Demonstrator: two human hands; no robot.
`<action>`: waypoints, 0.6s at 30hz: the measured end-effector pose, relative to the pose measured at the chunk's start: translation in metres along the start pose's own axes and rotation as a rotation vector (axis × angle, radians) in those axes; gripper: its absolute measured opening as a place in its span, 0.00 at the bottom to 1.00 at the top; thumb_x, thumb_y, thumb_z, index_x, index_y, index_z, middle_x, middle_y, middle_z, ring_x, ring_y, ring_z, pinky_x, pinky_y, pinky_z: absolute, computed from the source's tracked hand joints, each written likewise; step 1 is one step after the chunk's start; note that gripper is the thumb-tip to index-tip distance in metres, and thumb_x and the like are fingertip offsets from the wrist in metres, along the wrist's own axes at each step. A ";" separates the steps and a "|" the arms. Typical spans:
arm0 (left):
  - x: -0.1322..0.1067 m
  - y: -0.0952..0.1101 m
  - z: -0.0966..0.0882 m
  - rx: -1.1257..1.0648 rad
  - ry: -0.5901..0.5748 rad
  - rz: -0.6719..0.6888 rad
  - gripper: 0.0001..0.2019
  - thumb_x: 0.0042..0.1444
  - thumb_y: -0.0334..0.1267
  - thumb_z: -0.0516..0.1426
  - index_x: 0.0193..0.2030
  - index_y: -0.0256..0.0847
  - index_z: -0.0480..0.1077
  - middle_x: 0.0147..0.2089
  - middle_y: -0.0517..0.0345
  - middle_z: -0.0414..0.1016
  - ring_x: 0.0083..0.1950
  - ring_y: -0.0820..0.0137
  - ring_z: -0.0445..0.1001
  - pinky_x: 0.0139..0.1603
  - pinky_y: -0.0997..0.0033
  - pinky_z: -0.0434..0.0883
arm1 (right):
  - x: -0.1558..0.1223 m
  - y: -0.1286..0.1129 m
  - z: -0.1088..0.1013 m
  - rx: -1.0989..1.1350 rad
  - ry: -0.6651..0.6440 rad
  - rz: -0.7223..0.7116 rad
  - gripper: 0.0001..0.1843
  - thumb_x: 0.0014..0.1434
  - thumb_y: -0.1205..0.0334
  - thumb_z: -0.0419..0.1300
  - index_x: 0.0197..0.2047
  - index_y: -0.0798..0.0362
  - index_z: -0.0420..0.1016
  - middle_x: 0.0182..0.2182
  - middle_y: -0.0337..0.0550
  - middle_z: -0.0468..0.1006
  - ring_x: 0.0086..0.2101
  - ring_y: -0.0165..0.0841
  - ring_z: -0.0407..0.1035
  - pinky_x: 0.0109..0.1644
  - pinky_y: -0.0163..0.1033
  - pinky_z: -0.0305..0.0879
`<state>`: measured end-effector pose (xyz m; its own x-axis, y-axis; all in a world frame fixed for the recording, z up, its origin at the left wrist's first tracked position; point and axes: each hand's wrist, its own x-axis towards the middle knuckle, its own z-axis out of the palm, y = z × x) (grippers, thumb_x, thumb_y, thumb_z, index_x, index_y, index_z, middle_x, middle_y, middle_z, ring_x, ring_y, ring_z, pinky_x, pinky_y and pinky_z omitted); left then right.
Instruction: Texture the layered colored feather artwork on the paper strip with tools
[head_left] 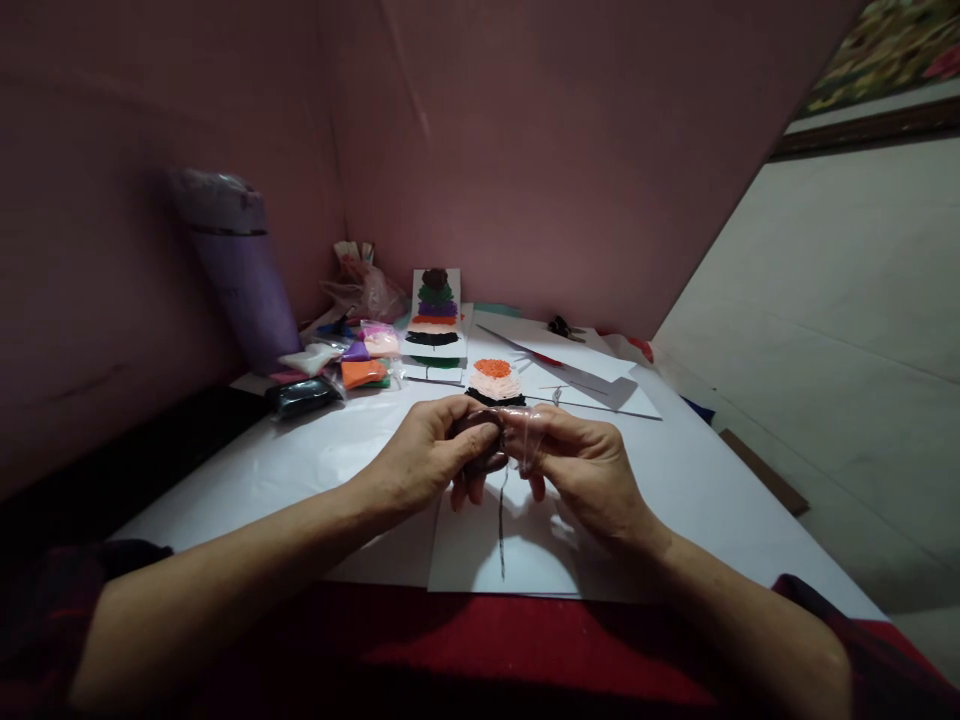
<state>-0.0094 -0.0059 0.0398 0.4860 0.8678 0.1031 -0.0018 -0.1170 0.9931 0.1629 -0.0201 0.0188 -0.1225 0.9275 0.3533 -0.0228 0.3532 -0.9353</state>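
A dark brown lump of modelling clay (480, 450), seemingly in a clear wrapper, is gripped between the thumb and fingers of my left hand (431, 445). Close beside it, my right hand (589, 465) pinches the crumpled clear plastic bag (529, 440) that reaches to the clay. Both hands are held over a white sheet of paper (465, 555) with a thin dark line drawn down it. Just beyond my fingers, bands of orange, pale peach and black clay (495, 380) lie on the paper; my hands cover part of the sheet.
Several bagged clay packets (364, 374) lie at the left, near a purple tumbler (244, 270). A card with coloured clay bands (433, 310) leans at the back. White sheets (577, 365) and a dark small object (559, 325) lie back right. Pink walls close in behind.
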 end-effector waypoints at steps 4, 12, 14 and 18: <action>-0.002 -0.001 0.001 0.017 -0.001 -0.038 0.09 0.58 0.41 0.55 0.33 0.37 0.63 0.23 0.63 0.68 0.17 0.78 0.65 0.15 0.80 0.61 | 0.000 -0.001 0.002 0.036 -0.007 0.056 0.09 0.51 0.62 0.70 0.38 0.51 0.84 0.28 0.39 0.75 0.21 0.25 0.63 0.18 0.30 0.62; -0.002 -0.001 0.006 -0.091 -0.063 -0.009 0.09 0.61 0.41 0.54 0.36 0.37 0.62 0.22 0.67 0.63 0.20 0.79 0.62 0.20 0.81 0.57 | -0.001 -0.001 0.001 -0.006 -0.015 0.034 0.04 0.53 0.63 0.68 0.31 0.53 0.77 0.24 0.36 0.74 0.19 0.24 0.62 0.19 0.30 0.62; -0.002 0.000 0.005 -0.135 -0.052 -0.030 0.10 0.62 0.43 0.55 0.36 0.37 0.61 0.22 0.67 0.62 0.20 0.79 0.62 0.20 0.81 0.56 | -0.001 -0.002 0.000 0.008 -0.031 0.024 0.04 0.53 0.63 0.67 0.32 0.53 0.77 0.24 0.37 0.74 0.20 0.25 0.63 0.19 0.30 0.63; -0.001 -0.003 0.002 -0.202 -0.016 -0.070 0.11 0.62 0.43 0.55 0.36 0.38 0.61 0.22 0.67 0.62 0.18 0.80 0.62 0.18 0.83 0.53 | 0.000 -0.003 0.000 0.027 -0.052 -0.008 0.05 0.53 0.62 0.68 0.33 0.53 0.79 0.26 0.38 0.75 0.21 0.26 0.66 0.19 0.31 0.66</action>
<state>-0.0079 -0.0078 0.0369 0.5052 0.8623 0.0341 -0.1415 0.0438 0.9890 0.1633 -0.0206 0.0215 -0.1733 0.9170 0.3594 -0.0506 0.3562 -0.9331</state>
